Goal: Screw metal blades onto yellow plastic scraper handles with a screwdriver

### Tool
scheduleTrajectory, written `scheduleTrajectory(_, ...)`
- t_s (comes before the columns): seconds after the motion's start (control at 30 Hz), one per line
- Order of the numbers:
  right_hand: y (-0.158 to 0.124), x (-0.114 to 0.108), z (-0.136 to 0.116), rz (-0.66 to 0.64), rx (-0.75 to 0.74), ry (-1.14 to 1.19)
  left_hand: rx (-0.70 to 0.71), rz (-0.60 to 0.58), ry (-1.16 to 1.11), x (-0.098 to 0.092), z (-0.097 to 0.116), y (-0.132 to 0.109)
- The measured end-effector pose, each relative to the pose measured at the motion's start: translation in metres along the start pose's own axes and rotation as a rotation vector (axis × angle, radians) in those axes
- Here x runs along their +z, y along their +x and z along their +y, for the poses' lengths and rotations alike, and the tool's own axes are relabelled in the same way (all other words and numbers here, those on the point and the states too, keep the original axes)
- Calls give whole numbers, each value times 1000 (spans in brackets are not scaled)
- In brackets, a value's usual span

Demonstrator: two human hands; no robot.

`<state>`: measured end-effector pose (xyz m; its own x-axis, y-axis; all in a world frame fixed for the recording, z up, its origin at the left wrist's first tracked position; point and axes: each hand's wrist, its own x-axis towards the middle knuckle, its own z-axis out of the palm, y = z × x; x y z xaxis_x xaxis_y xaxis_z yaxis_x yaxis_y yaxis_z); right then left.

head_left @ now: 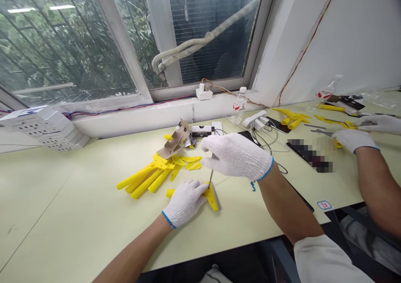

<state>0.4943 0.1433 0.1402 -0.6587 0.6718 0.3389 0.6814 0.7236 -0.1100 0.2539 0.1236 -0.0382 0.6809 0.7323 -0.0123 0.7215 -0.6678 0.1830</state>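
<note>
My right hand (236,157), in a white knit glove with a blue cuff, is shut around the handle of a screwdriver (211,178). Its thin steel shaft points down at a yellow plastic part (212,198) on the table. My left hand (184,202), in a matching glove, grips that part and lies over a yellow tube (170,193) joined to it. The shaft's tip is hidden behind my left fingers. A heap of similar yellow parts (153,174) lies just left of my hands, with a brown cardboard piece (173,139) behind it.
The pale green table (62,203) runs along a window sill. A water bottle (238,106), a white socket (204,93), cables and a stack of white boxes (44,128) stand along the back. At right, a co-worker's gloved hands (354,140) work over more yellow parts.
</note>
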Motion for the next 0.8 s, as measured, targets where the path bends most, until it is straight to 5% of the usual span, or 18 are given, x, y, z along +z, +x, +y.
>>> scheduleTrajectory(0.23, 4, -4, -2, -51, -97, 31, -6, -11, 4, -2, 1, 0)
scheduleTrajectory(0.8, 4, -4, 1, -44, 2, 8, -9, -30, -9, -4, 1, 0)
